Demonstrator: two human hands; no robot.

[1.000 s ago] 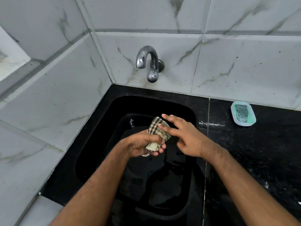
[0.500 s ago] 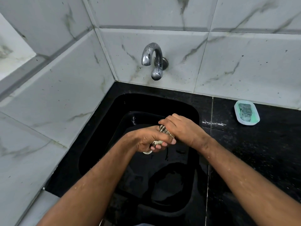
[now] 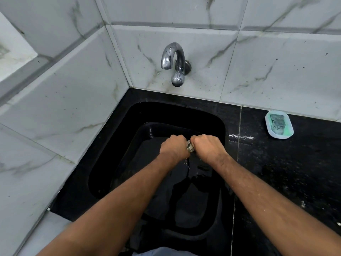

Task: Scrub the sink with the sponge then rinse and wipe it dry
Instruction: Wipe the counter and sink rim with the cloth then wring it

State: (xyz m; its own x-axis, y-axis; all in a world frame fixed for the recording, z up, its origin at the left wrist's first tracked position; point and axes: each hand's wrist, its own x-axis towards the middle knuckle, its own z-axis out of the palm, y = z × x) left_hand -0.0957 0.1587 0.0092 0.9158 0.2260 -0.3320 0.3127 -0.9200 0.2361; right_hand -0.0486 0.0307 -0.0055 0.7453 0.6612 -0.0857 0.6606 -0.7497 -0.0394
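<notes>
From the head view, both hands meet over the middle of the frame, above the black sink [image 3: 118,163]. The left hand [image 3: 173,147] and the right hand [image 3: 207,145] are each clenched into a fist around a wrung, checked cloth [image 3: 190,148], of which only a small twisted piece shows in the gap between the knuckles. Each grip is grasping one end of that cloth, the fists almost touching. A thin trickle of water [image 3: 186,161] hangs just below the cloth, over the wet basin floor.

The sink sits in the centre and lower centre of the frame, sunk into a black speckled table [image 3: 287,182] that runs to the right. At the upper centre a chrome tap [image 3: 174,61] comes out of the marbled white wall tiles [image 3: 276,67], its spout curving down above the sink's far rim. At the right of the frame, well apart from the hands, a pale blue soap dish [image 3: 289,131] lies on the table near the wall, with a green sponge [image 3: 276,123] lying in it. A few bright wet streaks [image 3: 239,136] lie on the table between the sink and the dish.
</notes>
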